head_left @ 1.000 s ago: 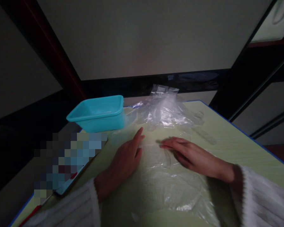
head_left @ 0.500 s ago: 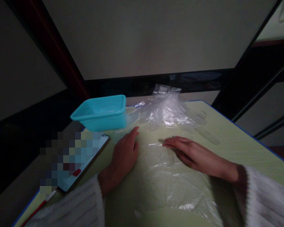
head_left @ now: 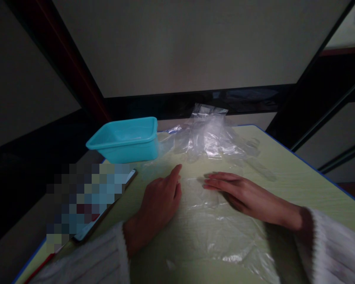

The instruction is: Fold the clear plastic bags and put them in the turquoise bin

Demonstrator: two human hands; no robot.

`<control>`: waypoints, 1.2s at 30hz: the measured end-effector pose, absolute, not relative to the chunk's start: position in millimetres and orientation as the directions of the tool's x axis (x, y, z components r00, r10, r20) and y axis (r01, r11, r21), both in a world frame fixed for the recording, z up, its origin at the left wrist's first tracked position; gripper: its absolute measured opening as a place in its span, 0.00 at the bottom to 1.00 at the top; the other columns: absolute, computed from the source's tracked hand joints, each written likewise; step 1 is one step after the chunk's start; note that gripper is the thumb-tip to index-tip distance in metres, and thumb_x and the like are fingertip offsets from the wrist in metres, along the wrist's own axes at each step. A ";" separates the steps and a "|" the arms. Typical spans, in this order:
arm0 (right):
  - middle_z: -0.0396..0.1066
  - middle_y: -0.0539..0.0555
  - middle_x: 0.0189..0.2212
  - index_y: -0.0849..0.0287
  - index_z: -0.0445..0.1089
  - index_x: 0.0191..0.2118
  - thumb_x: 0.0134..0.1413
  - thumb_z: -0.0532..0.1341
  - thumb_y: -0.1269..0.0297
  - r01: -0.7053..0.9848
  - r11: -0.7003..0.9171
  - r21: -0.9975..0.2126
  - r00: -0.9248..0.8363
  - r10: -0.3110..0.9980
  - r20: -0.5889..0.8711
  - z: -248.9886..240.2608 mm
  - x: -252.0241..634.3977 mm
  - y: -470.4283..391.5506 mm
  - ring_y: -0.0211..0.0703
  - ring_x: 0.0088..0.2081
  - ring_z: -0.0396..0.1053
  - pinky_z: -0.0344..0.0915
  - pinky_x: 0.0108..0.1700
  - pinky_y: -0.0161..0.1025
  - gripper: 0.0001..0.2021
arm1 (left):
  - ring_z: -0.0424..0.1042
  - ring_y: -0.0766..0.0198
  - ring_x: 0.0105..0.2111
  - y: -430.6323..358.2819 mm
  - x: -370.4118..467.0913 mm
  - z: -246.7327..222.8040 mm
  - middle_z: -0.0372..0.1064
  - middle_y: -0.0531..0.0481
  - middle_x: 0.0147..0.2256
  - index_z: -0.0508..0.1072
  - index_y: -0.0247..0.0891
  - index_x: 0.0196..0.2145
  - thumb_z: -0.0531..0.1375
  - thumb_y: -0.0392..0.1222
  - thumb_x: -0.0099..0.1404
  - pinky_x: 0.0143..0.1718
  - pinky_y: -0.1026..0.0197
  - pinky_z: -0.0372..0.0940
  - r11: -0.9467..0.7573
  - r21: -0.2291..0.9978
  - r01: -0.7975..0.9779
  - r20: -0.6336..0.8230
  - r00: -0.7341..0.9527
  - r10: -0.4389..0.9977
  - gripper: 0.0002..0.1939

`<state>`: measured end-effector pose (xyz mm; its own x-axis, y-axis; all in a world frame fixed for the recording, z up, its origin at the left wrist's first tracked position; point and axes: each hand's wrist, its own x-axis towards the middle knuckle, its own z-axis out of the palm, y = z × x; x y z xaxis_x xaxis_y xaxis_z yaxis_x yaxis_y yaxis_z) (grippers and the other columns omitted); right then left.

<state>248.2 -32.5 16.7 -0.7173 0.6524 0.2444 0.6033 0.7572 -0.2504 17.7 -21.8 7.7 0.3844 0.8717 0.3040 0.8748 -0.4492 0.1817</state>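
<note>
Fingers (head_left: 224, 184) on the right hand (head_left: 244, 194) are straight and loose. The left hand (head_left: 161, 199) points one finger; I can't tell if its other fingers pinch anything. Thin clear plastic (head_left: 215, 240) lies on the yellowish table (head_left: 301, 181), between the hands. Over left lies a phone (head_left: 90, 228). Farther back, a blue tub (head_left: 126, 152) stands beside crinkly clear bags (head_left: 210, 138).

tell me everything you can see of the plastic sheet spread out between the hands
The sheet is thin, clear and looks like soft plastic; the pale table shows through it. It lies spread out, wrinkled, with bright glints toward its lower right. The left hand is at its left side, the right hand over its upper right; how firmly either touches it is unclear. Crumpled plastic lies beyond it.
</note>
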 end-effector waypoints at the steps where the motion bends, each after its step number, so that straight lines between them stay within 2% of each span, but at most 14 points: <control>1: 0.65 0.57 0.52 0.61 0.62 0.53 0.52 0.46 0.83 0.601 0.760 -0.248 -0.722 0.649 0.238 17.3 248.0 -32.6 0.44 0.55 0.60 0.62 0.55 0.46 0.24 | 0.75 0.56 0.32 -21.5 17.8 8.2 0.76 0.46 0.36 0.58 0.35 0.55 0.52 0.29 0.60 0.34 0.55 0.68 -0.441 0.182 0.879 0.281 0.383 0.880 0.24; 9: 0.66 0.58 0.52 0.60 0.61 0.53 0.52 0.47 0.82 0.617 0.755 -0.221 -0.705 0.655 0.273 14.7 250.9 -31.2 0.45 0.54 0.62 0.64 0.53 0.47 0.24 | 0.74 0.53 0.38 -18.2 17.8 8.5 0.74 0.42 0.37 0.54 0.31 0.57 0.51 0.31 0.62 0.39 0.51 0.68 -0.401 0.183 0.897 0.214 0.362 0.907 0.26; 13: 0.67 0.60 0.50 0.61 0.61 0.53 0.51 0.48 0.82 0.629 0.748 -0.210 -0.687 0.662 0.299 15.1 252.5 -30.9 0.45 0.52 0.64 0.65 0.52 0.46 0.23 | 0.72 0.51 0.41 -18.5 17.8 7.8 0.72 0.38 0.42 0.51 0.28 0.58 0.52 0.32 0.61 0.41 0.49 0.67 -0.418 0.184 0.889 0.211 0.380 0.901 0.27; 19: 0.69 0.61 0.48 0.63 0.62 0.52 0.53 0.49 0.79 0.687 0.716 -0.124 -0.658 0.686 0.312 17.1 254.7 -28.9 0.48 0.48 0.68 0.68 0.48 0.48 0.21 | 0.70 0.51 0.45 -17.2 17.2 3.5 0.67 0.34 0.49 0.49 0.27 0.57 0.52 0.35 0.61 0.45 0.48 0.65 -0.448 0.201 0.871 0.238 0.400 0.885 0.28; 26: 0.67 0.64 0.49 0.66 0.59 0.54 0.57 0.49 0.74 0.726 0.679 -0.105 -0.630 0.719 0.294 13.2 255.9 -26.5 0.51 0.49 0.67 0.65 0.50 0.52 0.19 | 0.59 0.48 0.56 -17.9 17.1 -3.2 0.56 0.27 0.56 0.46 0.24 0.58 0.51 0.40 0.62 0.54 0.42 0.55 -0.508 0.213 0.835 0.246 0.457 0.855 0.30; 29: 0.67 0.64 0.50 0.66 0.59 0.54 0.58 0.50 0.72 0.722 0.675 -0.153 -0.622 0.730 0.285 13.9 256.2 -26.3 0.52 0.50 0.66 0.61 0.53 0.55 0.18 | 0.55 0.47 0.58 -18.3 16.3 -5.6 0.53 0.26 0.57 0.46 0.23 0.58 0.51 0.41 0.62 0.56 0.39 0.50 -0.532 0.213 0.820 0.262 0.476 0.839 0.30; 31: 0.67 0.63 0.49 0.64 0.60 0.54 0.59 0.50 0.69 0.707 0.670 -0.228 -0.606 0.740 0.293 17.2 256.1 -27.1 0.51 0.50 0.65 0.61 0.53 0.54 0.17 | 0.54 0.47 0.59 -19.2 15.8 -5.2 0.53 0.27 0.58 0.48 0.24 0.58 0.51 0.41 0.62 0.57 0.39 0.49 -0.549 0.222 0.806 0.293 0.482 0.826 0.30; 33: 0.68 0.61 0.47 0.62 0.61 0.52 0.60 0.52 0.67 0.665 0.670 -0.331 -0.599 0.742 0.300 22.7 255.5 -28.8 0.48 0.49 0.66 0.64 0.50 0.50 0.15 | 0.53 0.49 0.59 -21.1 15.6 -3.1 0.53 0.30 0.58 0.51 0.27 0.57 0.51 0.41 0.62 0.57 0.39 0.49 -0.591 0.236 0.771 0.331 0.508 0.795 0.28; 36: 0.71 0.58 0.38 0.61 0.68 0.42 0.58 0.54 0.68 0.554 0.692 -0.462 -0.662 0.703 0.259 34.0 253.6 -33.5 0.42 0.40 0.69 0.67 0.41 0.40 0.09 | 0.50 0.53 0.60 -26.0 16.1 1.5 0.52 0.33 0.59 0.56 0.29 0.55 0.51 0.40 0.63 0.59 0.44 0.48 -0.708 0.246 0.662 0.331 0.629 0.703 0.24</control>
<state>253.6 -33.5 34.0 -0.6622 0.7032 0.2590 0.5542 0.6922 -0.4623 16.1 -26.0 1.5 0.6290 0.7033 0.3312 0.6621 -0.7079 0.2459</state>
